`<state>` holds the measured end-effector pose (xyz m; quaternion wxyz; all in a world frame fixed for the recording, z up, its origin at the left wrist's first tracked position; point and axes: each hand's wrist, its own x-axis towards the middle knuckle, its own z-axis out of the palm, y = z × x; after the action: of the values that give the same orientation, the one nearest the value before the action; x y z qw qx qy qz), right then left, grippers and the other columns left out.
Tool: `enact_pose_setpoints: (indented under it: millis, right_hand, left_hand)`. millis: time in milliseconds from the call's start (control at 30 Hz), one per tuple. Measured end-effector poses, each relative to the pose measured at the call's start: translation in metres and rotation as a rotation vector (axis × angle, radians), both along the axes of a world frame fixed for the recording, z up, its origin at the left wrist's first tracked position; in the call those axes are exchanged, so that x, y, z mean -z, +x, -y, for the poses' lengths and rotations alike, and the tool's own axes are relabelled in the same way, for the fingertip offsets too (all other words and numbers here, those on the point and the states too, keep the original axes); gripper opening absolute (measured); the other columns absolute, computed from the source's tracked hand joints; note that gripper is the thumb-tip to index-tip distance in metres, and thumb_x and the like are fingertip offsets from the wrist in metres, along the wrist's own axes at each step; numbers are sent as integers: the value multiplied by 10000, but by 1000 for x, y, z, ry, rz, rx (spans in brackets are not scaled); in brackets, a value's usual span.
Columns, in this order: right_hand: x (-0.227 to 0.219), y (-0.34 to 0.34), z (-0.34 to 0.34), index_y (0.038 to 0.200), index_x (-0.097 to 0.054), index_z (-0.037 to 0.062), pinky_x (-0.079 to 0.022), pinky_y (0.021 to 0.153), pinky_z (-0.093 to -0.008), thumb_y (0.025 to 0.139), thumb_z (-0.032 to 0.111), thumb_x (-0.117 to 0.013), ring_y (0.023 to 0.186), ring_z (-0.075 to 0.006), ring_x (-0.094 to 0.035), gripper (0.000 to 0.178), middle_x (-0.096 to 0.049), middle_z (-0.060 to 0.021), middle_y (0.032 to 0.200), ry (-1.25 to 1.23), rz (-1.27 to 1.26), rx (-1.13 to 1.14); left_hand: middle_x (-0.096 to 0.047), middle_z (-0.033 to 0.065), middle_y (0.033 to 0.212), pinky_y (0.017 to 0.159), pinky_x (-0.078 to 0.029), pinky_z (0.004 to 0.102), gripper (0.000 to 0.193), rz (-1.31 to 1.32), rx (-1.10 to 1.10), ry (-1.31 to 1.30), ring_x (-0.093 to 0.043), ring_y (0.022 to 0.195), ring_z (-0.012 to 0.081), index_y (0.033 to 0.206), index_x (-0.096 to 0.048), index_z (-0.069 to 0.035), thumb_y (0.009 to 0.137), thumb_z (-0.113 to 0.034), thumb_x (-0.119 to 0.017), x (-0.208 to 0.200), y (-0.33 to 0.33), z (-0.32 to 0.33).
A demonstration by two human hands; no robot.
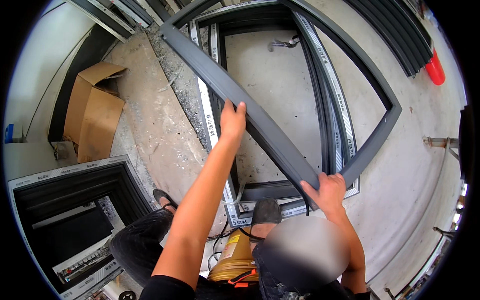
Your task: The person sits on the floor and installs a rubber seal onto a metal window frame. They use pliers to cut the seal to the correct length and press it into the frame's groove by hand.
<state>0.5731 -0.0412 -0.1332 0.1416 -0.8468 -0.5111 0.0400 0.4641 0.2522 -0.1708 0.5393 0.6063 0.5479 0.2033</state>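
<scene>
Dark grey metal-like profile forms the four-sided frame [272, 140] in my grip; it spans from the upper left of centre to the right of the picture, tilted across the stack below. My left hand [233, 122] is closed on the near long bar, at the centre of the picture; its fingertips are partly hidden. My right hand [327, 192] is closed around the lower corner, right of lower centre, with the thumb on the near bar and the fingers over the corner. Beneath the held unit, taped frames [327, 70] lie on the floor [280, 85]. A yellow bucket [232, 257] stands at the lower centre. A cardboard box [97, 107] sits at the left; a further taped frame assembly [75, 171] occupies the lower left. Dark ribbed profiles [390, 30] lie at the upper right.
</scene>
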Motion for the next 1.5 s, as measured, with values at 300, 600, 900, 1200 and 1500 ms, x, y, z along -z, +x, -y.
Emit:
enact_pose_setpoints:
  millis: [300, 600, 900, 1200, 1500]
  right_hand:
    - [13, -40, -83, 567, -553, 36, -456, 513, -398, 773, 553, -661, 462, -332, -567, 567, -529, -137, 457, -10, -67, -3]
    - [3, -91, -146, 692, -594, -6, -498, 567, -442, 833, 577, -584, 588, -384, -624, 599, -615, -199, 607, -207, -310, -17]
    - [-2, -172, -201, 837, -579, -37, -522, 640, -472, 806, 460, -659, 700, -409, -657, 505, -652, -243, 731, -254, -557, -113]
    - [0, -217, -190, 848, -572, -56, -513, 675, -478, 804, 457, -659, 755, -426, -646, 522, -644, -261, 757, -441, -580, -190]
    - [-2, -201, -179, 742, -581, -29, -481, 591, -456, 769, 481, -684, 652, -403, -628, 521, -623, -206, 657, -290, -503, -126]
  left_hand:
    - [-562, 139, 1272, 1009, -380, 328, 481, 105, 38, -183, -510, 1175, 214, 1297, -497, 54, 971, -298, -527, 3, -50, -11]
    - [-616, 85, 1124, 911, -461, 328, 300, 148, -173, -327, -576, 1050, 176, 1151, -585, 1, 975, -234, -523, 28, -195, 65]
    - [-614, 45, 1064, 820, -470, 310, 330, 108, -241, -475, -571, 949, 136, 1190, -562, -37, 1001, -293, -476, 50, -241, 122]
    - [-610, 36, 930, 706, -471, 267, 392, 322, -517, -855, -558, 767, 128, 1200, -524, -26, 1013, -361, -444, 28, -270, 142]
    - [-607, -7, 850, 703, -453, 244, 361, 383, -440, -734, -529, 727, 77, 1093, -604, -20, 1014, -337, -450, 55, -262, 145]
